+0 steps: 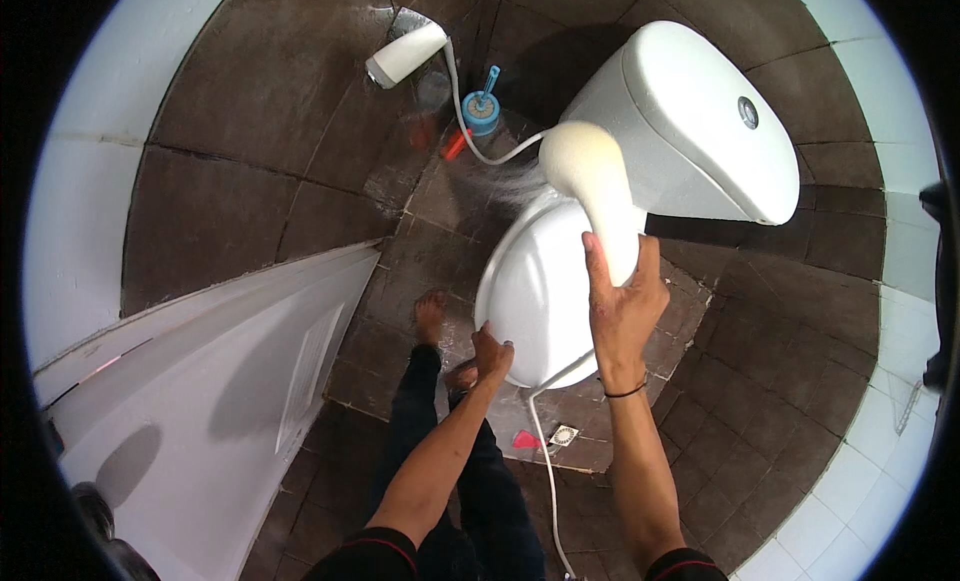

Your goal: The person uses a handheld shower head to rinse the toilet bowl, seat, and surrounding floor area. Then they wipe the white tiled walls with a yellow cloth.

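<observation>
My right hand (626, 311) is closed around the handle of a cream shower head (581, 161), held above the back of the toilet seat. Water sprays from its head toward the left. A white hose (553, 476) runs from near my right wrist down to the floor. My left hand (493, 354) grips the front left edge of the white toilet lid (551, 303), thumb on top; its fingertips are partly hidden. The lid lies low over the bowl, mostly covering it. Behind it stands the white cistern (697, 123) with a round flush button (748, 112).
A blue toilet brush holder (480, 114) with its brush stands left of the cistern, beside a red object (455, 144). A white cylindrical fixture (409, 54) has a thin hose. A white door (202, 408) is at left. A floor drain (563, 435) and pink object (527, 439) lie below.
</observation>
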The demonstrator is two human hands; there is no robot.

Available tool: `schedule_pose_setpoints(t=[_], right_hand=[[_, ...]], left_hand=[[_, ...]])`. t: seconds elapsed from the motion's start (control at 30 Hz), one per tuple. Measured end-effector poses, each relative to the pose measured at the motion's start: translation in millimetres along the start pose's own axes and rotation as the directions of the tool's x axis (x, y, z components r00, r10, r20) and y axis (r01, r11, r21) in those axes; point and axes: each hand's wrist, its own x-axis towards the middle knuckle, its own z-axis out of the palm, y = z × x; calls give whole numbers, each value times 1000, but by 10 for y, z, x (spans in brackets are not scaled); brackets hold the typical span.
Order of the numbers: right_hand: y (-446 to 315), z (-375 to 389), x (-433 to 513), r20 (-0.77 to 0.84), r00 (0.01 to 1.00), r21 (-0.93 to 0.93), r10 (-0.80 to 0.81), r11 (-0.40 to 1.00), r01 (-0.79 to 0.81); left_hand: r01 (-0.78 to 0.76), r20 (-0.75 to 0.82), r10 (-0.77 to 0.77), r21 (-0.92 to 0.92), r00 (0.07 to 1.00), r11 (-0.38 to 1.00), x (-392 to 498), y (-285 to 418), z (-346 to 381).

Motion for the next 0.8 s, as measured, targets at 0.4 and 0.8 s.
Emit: schedule_pose_setpoints(t=[0.4,0.8], right_hand=[[53,-164,-345,221,970,-67,96,994,-83],[-364,-1645,-1337,-289,948,-16,137,989,-148]], left_hand=[[215,358,-113,-259,927,942,-27,227,-638],[362,546,220,-755,808,546,-404,2999,-1100]])
